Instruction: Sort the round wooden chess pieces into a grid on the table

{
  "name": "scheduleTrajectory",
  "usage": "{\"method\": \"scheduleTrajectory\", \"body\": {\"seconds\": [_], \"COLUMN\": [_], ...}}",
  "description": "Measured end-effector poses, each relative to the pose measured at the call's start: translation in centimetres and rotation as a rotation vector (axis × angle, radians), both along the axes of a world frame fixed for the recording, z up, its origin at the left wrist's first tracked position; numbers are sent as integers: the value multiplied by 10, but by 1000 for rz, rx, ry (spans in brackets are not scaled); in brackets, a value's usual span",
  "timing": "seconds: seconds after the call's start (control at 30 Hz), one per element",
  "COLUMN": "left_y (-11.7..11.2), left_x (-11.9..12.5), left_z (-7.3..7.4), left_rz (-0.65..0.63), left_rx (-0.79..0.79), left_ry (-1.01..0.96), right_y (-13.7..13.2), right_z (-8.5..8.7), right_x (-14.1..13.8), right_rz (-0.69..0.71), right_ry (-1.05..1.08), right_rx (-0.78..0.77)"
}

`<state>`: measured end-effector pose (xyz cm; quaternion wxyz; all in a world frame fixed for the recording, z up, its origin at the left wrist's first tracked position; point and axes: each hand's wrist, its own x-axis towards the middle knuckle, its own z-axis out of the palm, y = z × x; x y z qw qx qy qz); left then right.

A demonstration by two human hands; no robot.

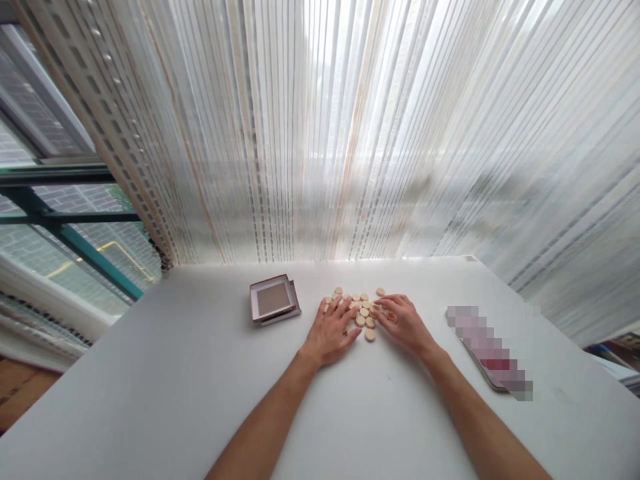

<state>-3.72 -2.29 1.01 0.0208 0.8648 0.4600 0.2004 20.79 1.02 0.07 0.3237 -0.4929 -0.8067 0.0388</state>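
Several round, pale wooden discs [361,321] lie loosely grouped on the white table. My left hand [331,331] rests palm down over the left side of the group, its fingers spread and covering some discs. At the right side, my right hand [403,321] is bent with its fingers apart, the fingertips at the edge discs. A disc with a reddish mark [391,317] shows beside the right palm, partly hidden by the fingers. One disc [370,335] sits nearer to me, between the two hands, and another [381,292] lies beyond the right fingertips.
To the left of the discs is an open shallow box [255,303], its two parts stacked askew. A phone-like flat object [493,383], mostly blurred out, lies on the right of the white table [200,373]. Sheer striped curtains [320,167] hang behind the far edge.
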Motion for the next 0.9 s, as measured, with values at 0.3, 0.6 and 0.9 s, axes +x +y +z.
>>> {"method": "scheduleTrajectory", "body": {"seconds": [0.3,0.6,0.9], "left_y": [2,1,1], "left_x": [-1,-2,-1], "left_z": [-5,-5,-4], "left_rz": [16,28,33], "left_rx": [-14,-20,-26], "left_ry": [-14,-23,-21], "right_y": [-5,16,19], "right_z": [4,-1,-18], "right_x": [-13,28,18], "right_rz": [9,-237,-225], "right_ry": [39,148,91], "right_rx": [-28,50,-23]}}
